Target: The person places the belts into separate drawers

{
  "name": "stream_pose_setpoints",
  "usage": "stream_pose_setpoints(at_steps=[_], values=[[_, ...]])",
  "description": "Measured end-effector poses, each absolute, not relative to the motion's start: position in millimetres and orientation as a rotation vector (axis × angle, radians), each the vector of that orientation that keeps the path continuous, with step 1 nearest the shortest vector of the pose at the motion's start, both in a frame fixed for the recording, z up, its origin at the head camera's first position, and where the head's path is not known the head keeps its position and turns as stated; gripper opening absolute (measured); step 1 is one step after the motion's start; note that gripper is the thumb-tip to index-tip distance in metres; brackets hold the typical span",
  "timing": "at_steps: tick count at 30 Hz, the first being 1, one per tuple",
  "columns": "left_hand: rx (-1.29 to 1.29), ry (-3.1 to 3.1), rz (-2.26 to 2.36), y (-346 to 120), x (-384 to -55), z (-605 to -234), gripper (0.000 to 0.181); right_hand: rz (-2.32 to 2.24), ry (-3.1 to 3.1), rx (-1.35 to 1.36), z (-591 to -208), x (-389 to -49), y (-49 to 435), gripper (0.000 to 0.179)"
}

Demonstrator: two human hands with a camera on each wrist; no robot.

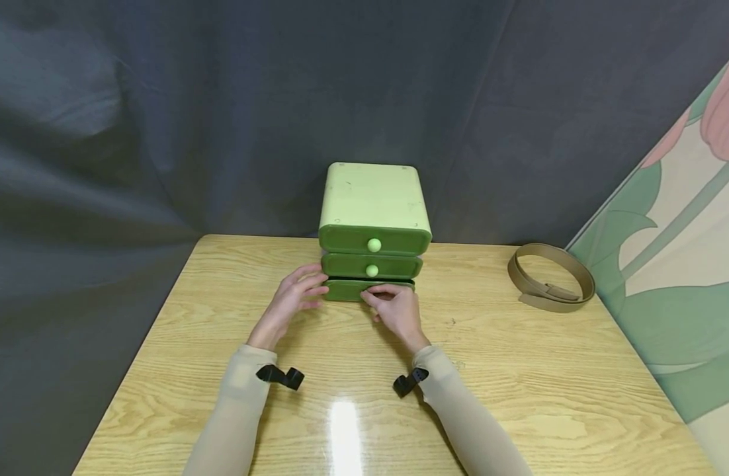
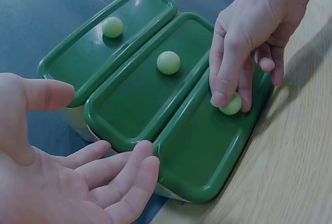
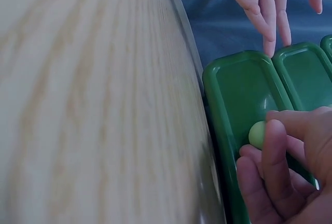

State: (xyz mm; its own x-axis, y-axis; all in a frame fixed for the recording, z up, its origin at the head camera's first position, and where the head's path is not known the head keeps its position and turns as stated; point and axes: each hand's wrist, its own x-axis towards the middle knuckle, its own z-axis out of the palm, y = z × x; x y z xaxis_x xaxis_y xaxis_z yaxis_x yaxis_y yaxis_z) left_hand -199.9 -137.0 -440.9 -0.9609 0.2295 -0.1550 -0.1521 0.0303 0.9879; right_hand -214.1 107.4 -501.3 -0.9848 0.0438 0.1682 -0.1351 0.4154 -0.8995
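Observation:
A small cabinet (image 1: pixel 373 195) with a pale green top and three dark green drawers stands at the back of the table. My right hand (image 1: pixel 398 312) pinches the round pale green knob (image 2: pixel 232 106) of the bottom drawer (image 1: pixel 343 291) between thumb and fingers. Along that drawer's upper edge a narrow dark gap shows in the head view. At the cabinet's left side is my left hand (image 1: pixel 290 301), its fingers spread and fingertips by the lower drawers' edges. Above, the top drawer (image 1: pixel 346 239) and middle drawer (image 1: pixel 343 264) sit with their knobs free.
A coiled tan belt (image 1: pixel 552 305) lies on the right of the wooden table (image 1: pixel 489 396). Behind the table hangs a dark curtain (image 1: pixel 269 119). A panel with a flower pattern (image 1: pixel 686 264) borders the right edge.

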Motion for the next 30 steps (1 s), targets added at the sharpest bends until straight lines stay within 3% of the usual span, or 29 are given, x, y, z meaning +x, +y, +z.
stream_pose_setpoints(at_steps=[30], values=[[0.013, 2.095, 2.061, -135, -201, -448, 0.052, 1.687, -2.503, 0.155, -501, -204, 110, 0.018]])
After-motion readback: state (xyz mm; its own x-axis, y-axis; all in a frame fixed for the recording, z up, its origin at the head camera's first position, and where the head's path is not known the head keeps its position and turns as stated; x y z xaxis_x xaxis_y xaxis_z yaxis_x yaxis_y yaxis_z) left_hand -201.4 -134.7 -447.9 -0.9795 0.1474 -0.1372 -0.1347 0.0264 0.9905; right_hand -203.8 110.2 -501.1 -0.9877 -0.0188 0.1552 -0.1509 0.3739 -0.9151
